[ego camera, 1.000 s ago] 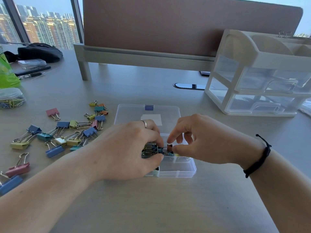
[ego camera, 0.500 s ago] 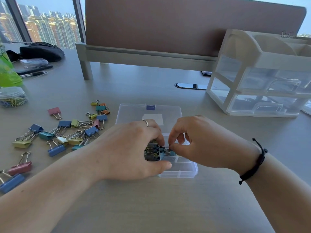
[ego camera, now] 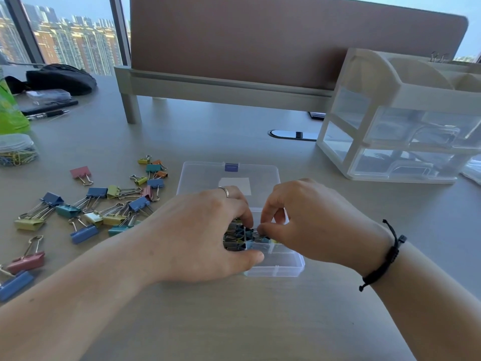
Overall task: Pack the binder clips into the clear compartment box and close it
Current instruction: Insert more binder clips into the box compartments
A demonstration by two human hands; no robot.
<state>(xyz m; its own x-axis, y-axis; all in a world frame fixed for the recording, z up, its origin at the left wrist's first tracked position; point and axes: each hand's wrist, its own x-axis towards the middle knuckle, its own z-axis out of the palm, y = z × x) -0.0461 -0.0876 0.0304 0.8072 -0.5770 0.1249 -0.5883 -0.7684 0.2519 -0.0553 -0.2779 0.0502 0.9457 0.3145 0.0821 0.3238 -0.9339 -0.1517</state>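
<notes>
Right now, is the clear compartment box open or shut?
Open: the clear compartment box's lid lies flat behind it, clips showing in its compartments.

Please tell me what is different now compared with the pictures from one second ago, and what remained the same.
Very little changed. The right hand shifted its fingertips slightly, from the blue clip beside the left thumb to the clips a little deeper in the box; what it pinches is hidden. The left hand stayed cupped over the box's left side. The lid stayed open, and the loose clips did not move.
</notes>
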